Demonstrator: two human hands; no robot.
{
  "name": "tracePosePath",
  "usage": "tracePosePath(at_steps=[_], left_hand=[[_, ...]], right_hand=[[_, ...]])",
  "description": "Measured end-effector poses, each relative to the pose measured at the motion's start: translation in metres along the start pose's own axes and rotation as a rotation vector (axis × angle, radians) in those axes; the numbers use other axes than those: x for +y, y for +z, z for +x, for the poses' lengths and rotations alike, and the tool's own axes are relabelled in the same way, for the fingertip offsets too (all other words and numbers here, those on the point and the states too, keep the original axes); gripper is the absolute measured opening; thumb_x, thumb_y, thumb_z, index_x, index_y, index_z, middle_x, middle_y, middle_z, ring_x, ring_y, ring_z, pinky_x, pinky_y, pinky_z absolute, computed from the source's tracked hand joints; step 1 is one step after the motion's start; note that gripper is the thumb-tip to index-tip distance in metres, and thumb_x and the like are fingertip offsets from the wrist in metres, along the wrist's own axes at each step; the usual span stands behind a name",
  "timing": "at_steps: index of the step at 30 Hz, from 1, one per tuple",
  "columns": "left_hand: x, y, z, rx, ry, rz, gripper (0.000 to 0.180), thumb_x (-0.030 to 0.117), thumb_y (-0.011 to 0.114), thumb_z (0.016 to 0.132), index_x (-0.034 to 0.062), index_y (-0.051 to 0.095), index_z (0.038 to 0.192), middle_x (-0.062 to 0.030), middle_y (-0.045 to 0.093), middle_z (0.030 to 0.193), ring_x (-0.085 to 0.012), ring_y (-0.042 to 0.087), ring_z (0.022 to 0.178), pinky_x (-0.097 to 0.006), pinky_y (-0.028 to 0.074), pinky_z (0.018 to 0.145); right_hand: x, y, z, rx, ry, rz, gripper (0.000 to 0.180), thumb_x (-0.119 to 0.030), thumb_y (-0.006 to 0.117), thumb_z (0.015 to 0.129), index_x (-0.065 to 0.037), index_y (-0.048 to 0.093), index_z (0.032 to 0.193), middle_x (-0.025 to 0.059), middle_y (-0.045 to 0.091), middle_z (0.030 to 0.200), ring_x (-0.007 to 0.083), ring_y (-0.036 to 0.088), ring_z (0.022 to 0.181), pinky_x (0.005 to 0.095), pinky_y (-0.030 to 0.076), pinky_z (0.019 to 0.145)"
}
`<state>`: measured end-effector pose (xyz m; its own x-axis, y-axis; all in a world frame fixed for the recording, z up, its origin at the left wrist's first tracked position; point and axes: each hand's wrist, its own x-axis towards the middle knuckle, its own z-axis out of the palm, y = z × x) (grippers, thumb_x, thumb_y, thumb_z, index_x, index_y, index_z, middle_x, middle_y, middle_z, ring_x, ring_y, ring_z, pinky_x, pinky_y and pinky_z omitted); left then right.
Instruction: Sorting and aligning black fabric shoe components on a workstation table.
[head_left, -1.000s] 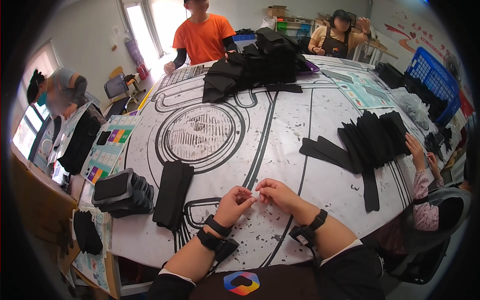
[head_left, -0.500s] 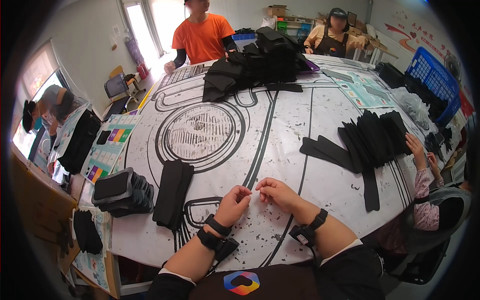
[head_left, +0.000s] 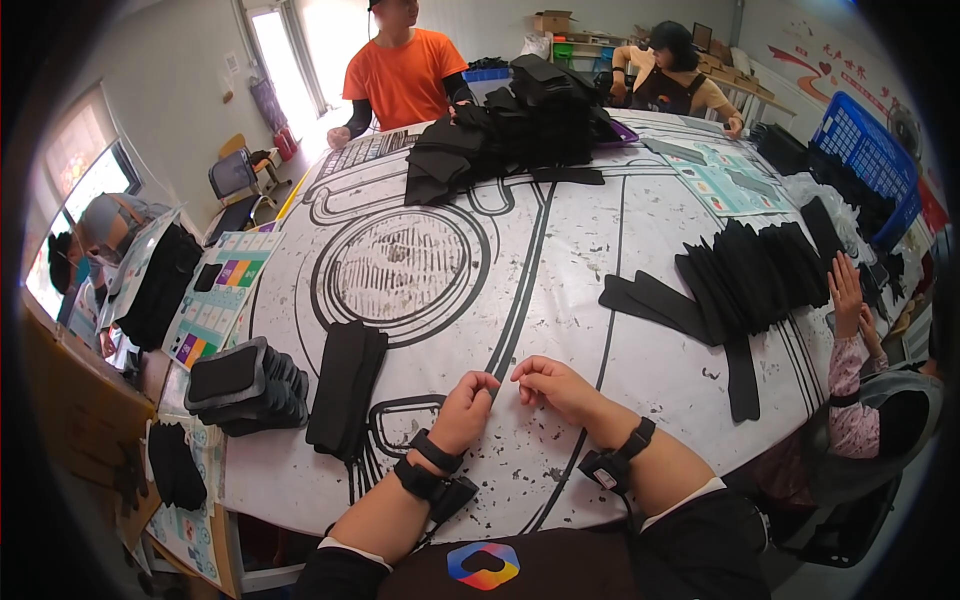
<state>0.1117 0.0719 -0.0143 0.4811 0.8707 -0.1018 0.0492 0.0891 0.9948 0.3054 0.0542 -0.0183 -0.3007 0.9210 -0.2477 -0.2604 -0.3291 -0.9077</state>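
Observation:
Close in front of my body, over the white printed table (head_left: 560,300), my two hands face each other with a narrow gap between the fingertips. My left hand (head_left: 465,412) is closed, thumb against the curled fingers. The fingers of my right hand (head_left: 558,390) are bent in and drawn together too. Whatever small thing either might hold is hidden. A stack of long black fabric pieces (head_left: 345,390) lies left of my left hand, touching neither hand. Beside it sits a pile of black pads with grey edges (head_left: 245,385).
A large black fabric heap (head_left: 520,130) covers the far side. To the right, black strips (head_left: 745,280) lie fanned near a co-worker's hands (head_left: 848,295). A blue crate (head_left: 865,165) stands beyond. People sit or stand around the table; a black stack (head_left: 160,285) is at left.
My left hand has turned slightly; my right hand has hardly moved. The right-hand co-worker's hands have risen by a black strip. The far-right person has leaned and reached toward the table.

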Motion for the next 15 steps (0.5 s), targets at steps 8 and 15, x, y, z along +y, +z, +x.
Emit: tracePosePath(at_steps=[8,15], left_hand=[[0.001,0.0008,-0.0006,0.013,0.005,0.012,0.017,0.007,0.04,0.088,0.006,0.052,0.099,0.0067,0.041,0.066,-0.0023,0.035,0.057,-0.017,0.03,0.051],[0.0005,0.0001,-0.0007,0.017,0.021,0.028,0.018,0.006,0.039,0.087,0.006,0.053,0.098,0.0068,0.041,0.067,-0.0022,0.034,0.057,-0.017,0.03,0.051]], right_hand=[[0.0002,0.001,-0.0002,0.009,-0.017,0.0,0.013,-0.01,0.047,0.088,-0.006,0.055,0.098,0.0005,0.055,0.074,0.0075,0.052,0.067,0.0204,0.041,0.063],[0.0012,0.0014,0.0002,0.0,-0.031,0.003,0.013,-0.012,0.048,0.088,-0.006,0.055,0.098,-0.0001,0.055,0.073,0.0074,0.052,0.066,0.0205,0.042,0.062]])
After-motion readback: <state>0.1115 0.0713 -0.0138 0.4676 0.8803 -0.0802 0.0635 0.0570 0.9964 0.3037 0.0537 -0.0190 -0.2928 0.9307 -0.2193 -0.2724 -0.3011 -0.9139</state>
